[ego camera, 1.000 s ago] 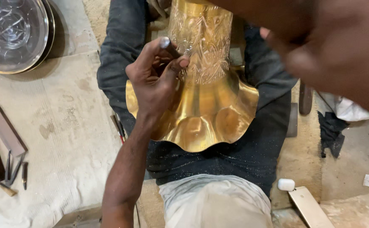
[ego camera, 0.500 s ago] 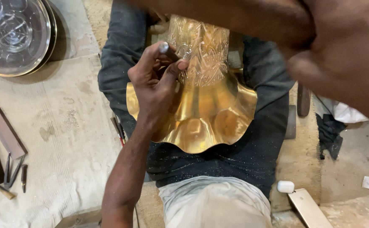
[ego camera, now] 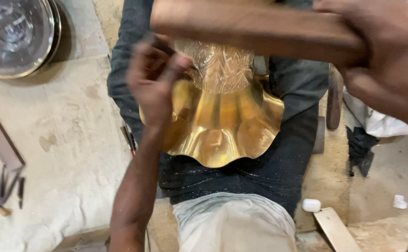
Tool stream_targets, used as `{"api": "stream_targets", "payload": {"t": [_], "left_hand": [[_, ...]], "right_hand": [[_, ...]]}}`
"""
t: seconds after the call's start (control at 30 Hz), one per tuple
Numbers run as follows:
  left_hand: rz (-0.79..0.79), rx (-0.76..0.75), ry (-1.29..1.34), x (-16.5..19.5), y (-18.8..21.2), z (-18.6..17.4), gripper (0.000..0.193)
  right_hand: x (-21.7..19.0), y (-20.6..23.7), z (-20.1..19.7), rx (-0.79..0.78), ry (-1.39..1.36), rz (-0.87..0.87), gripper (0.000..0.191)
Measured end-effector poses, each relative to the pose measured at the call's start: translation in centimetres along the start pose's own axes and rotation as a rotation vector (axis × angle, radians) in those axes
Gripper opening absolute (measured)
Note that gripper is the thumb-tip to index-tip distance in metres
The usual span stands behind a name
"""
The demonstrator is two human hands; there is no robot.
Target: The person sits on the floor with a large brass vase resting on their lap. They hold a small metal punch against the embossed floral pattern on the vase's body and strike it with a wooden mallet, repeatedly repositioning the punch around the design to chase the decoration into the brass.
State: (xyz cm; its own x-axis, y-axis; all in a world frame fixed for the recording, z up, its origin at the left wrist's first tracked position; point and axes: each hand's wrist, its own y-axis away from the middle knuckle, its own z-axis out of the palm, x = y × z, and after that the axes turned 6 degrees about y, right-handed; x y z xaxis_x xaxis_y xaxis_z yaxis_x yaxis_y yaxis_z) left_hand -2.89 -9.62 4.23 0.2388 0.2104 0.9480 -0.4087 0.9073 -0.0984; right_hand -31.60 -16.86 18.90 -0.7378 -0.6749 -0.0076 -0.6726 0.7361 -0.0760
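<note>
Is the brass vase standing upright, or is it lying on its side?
On its side. The brass vase lies across the person's lap, flared wavy rim toward the camera, engraved neck pointing away. The left hand steadies it.

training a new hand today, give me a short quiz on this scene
1. True or false: the left hand presses a thin tool against the engraved neck of the golden, wavy-rimmed brass vessel.
2. What does the right hand grip? A) brown wooden block B) round silver tray C) small white cylinder
3. Where does the vessel rest?

Key: 1 true. 2 A. 3 On the person's lap, between the dark trouser legs.
</note>
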Motion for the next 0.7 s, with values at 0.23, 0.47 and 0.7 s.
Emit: {"api": "stream_targets", "payload": {"t": [0.23,0.47,0.7], "left_hand": [[-0.083,0.125,0.121,-0.4,0.2,-13.0,0.053],[-0.458,0.310,-0.570,2.2,8.7,-24.3,0.077],[-0.705,-0.002,-1.055,-0.9,13.1,-25.4,0.032]], "right_hand": [[4.6,9.6,14.1,0.016,-0.631,0.503,0.057],[5.8,18.4,24.6,0.108,-1.411,0.763,0.048],[5.4,17.6,24.7,0.108,-1.401,0.808,0.045]]}}
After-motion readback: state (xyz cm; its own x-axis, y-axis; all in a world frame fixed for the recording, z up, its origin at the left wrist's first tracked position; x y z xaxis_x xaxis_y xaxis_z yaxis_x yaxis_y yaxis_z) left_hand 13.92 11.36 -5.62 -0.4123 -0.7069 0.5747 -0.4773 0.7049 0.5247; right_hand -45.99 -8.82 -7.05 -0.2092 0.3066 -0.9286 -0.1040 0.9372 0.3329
